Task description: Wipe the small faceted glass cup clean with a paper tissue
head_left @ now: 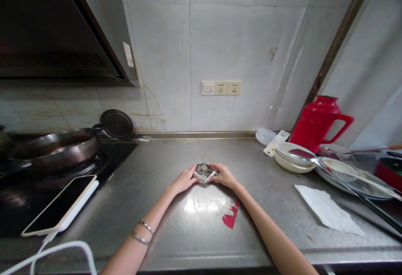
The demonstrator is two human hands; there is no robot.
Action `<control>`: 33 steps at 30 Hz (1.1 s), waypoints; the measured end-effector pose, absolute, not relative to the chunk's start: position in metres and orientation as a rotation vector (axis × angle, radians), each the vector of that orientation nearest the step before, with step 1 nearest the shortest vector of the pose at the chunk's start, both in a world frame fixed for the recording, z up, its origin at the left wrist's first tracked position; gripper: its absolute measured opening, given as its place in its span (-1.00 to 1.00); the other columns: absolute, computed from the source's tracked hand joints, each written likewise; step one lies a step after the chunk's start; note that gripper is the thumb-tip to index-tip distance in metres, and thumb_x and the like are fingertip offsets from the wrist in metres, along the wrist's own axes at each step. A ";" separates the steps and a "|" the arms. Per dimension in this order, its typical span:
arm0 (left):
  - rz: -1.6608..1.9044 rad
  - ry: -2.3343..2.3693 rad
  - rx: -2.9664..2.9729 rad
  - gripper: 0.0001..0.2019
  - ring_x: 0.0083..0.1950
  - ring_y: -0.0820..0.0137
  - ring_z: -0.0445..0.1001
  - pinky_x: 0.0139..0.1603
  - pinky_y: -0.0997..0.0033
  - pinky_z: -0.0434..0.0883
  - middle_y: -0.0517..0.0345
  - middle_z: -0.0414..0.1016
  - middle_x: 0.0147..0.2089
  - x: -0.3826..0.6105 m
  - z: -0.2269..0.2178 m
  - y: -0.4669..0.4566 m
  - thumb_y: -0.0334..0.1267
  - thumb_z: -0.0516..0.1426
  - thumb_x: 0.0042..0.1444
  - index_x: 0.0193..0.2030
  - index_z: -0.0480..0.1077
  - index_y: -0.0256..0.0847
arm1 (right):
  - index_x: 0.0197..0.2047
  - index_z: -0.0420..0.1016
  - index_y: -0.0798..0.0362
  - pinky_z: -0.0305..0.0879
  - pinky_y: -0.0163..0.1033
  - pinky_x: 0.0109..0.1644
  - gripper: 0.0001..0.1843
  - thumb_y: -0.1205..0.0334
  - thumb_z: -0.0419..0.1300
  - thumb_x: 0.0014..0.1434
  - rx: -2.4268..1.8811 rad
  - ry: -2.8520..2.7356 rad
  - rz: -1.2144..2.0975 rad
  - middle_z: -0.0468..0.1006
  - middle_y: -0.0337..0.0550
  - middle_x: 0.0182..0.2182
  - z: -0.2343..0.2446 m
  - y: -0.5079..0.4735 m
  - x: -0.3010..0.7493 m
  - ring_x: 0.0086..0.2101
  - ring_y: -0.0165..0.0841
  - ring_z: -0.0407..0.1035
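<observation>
Both arms reach forward to the middle of the steel counter (pixel 150 208). Between the hands sits a small, dark, faceted glass dish (pixel 204 169), which looks like an ashtray. A white piece that may be paper or tissue (pixel 204 179) lies along its near side. My left hand (pixel 186 179) is closed against the left side, with the thumb in front. From the right, my right hand (pixel 223 176) grips the opposite side in the same way. The fingertips behind the dish are partly hidden. Nearer to me, a torn red scrap (pixel 230 219) lies flat on the counter.
On the left, a steel pan (pixel 59 151) sits on the black stove, and a phone (pixel 61 206) with a white cable lies at its edge. On the right stand a red thermos (pixel 315 124), stacked bowls (pixel 290 165), plates and utensils, with a white napkin (pixel 326 209) before them.
</observation>
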State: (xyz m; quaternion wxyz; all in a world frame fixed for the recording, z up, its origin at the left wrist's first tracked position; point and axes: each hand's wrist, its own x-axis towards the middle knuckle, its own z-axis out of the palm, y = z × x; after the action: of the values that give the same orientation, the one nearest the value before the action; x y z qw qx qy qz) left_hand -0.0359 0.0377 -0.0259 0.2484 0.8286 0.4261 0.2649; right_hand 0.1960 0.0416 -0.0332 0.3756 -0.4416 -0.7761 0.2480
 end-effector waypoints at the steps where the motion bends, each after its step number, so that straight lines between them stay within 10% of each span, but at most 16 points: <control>1: 0.727 1.151 2.262 -0.46 0.18 0.17 0.33 0.19 0.26 0.22 -0.05 0.34 0.20 -0.036 -0.025 0.037 -0.15 0.16 0.06 0.20 0.21 -0.17 | 0.03 0.46 0.04 0.29 -0.04 0.04 -0.28 0.08 0.45 -0.25 -1.129 -1.979 0.646 0.55 -0.02 -0.10 -0.034 0.042 0.196 -0.05 -0.08 0.41; 9: 0.677 1.243 2.290 -0.34 0.32 0.13 0.16 0.31 0.20 0.08 -0.20 0.15 0.31 -0.037 -0.023 0.038 -0.11 0.18 0.02 0.24 0.18 -0.31 | -0.01 0.42 0.07 0.29 -0.11 0.02 -0.31 0.18 0.44 -0.27 -1.174 -1.900 0.762 0.53 -0.02 -0.07 -0.030 0.037 0.196 -0.05 -0.15 0.41; 20: 0.618 1.386 2.255 0.04 0.38 0.05 0.01 0.35 0.15 0.02 -0.28 -0.05 0.38 -0.054 -0.016 0.045 0.07 0.34 -0.35 0.29 0.11 -0.34 | -0.43 0.55 0.06 0.30 -0.26 -0.24 -0.88 0.18 0.28 0.00 -1.127 -2.078 0.566 0.57 -0.14 -0.33 0.003 0.021 0.202 -0.30 -0.28 0.44; 27: 1.213 1.325 2.167 -0.39 0.25 0.17 0.28 0.27 0.17 0.21 -0.11 0.29 0.24 -0.043 0.016 0.027 0.02 0.23 -0.06 0.11 0.36 -0.25 | -0.38 0.53 0.04 0.33 -0.23 -0.22 -0.78 0.05 0.25 0.07 -0.961 -1.851 0.506 0.53 -0.10 -0.31 0.022 0.012 0.193 -0.25 -0.27 0.41; 30: 1.468 1.339 2.174 -0.76 0.04 0.24 0.45 0.14 0.20 0.32 0.00 0.54 -0.05 -0.038 0.024 0.015 -0.07 0.11 0.11 -0.28 0.51 -0.16 | -0.41 0.51 0.03 0.34 -0.23 -0.23 -0.74 0.00 0.25 0.06 -0.929 -1.732 0.496 0.50 -0.09 -0.34 0.022 0.012 0.188 -0.26 -0.27 0.40; 33: 1.559 1.407 2.145 -0.69 -0.21 0.29 0.48 -0.04 0.28 0.39 0.05 0.52 -0.42 -0.037 0.028 0.009 -0.07 0.10 0.12 -0.57 0.41 -0.15 | -0.42 0.48 0.04 0.35 -0.26 -0.25 -0.72 -0.02 0.23 0.08 -0.931 -1.640 0.497 0.48 -0.12 -0.36 0.020 0.013 0.184 -0.29 -0.30 0.39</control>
State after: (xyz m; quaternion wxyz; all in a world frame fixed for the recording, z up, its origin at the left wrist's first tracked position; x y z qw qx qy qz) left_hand -0.0368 0.0088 0.0276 0.0698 0.7129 0.4675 0.5180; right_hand 0.1841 0.0132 0.0197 0.5612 -0.3952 -0.6960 0.2109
